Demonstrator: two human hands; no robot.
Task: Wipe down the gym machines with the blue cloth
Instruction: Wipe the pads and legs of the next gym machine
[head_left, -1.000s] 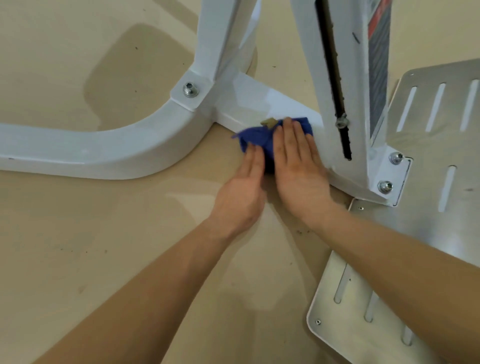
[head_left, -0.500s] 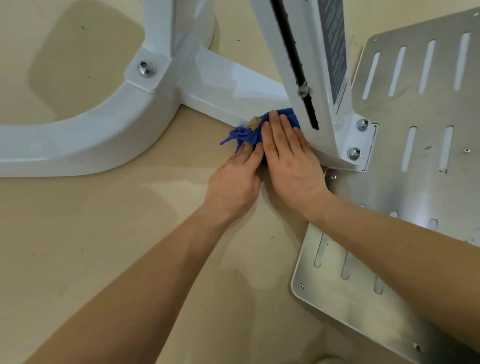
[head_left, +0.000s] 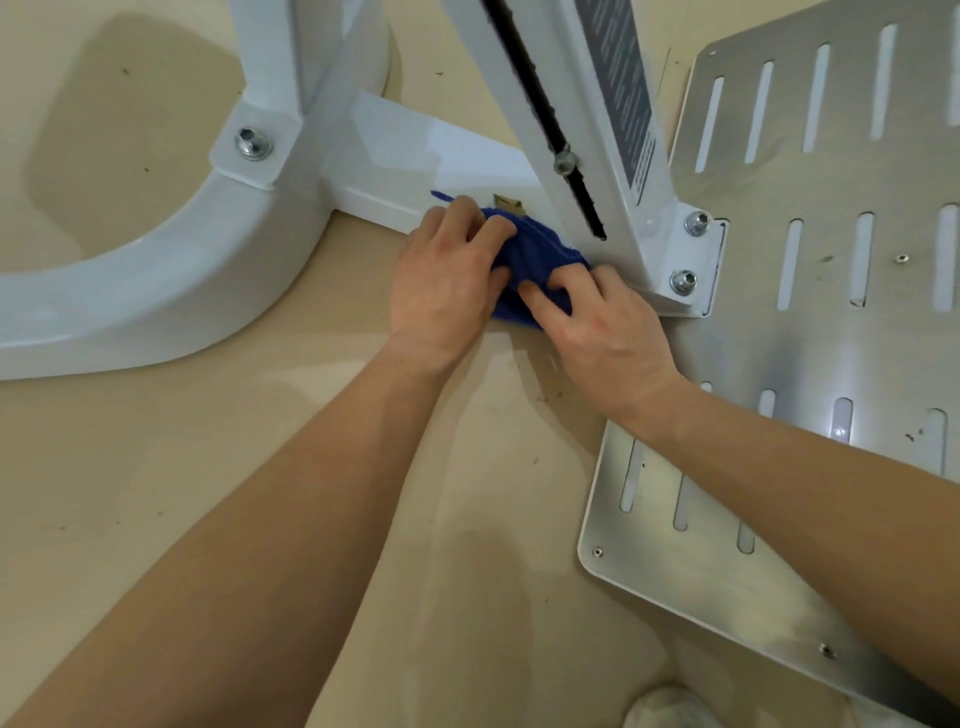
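Left hand (head_left: 445, 283) and right hand (head_left: 609, 332) now bunch blue cloth (head_left: 535, 254) on beige floor (head_left: 208, 493).

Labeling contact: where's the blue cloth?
Head view, centre: blue cloth gripped by left hand and right hand against the white base bar, beside the slotted plate.

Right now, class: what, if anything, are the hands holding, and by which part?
Both hold the bunched blue cloth: the left hand grips its left end, the right hand its right end, against the white machine frame.
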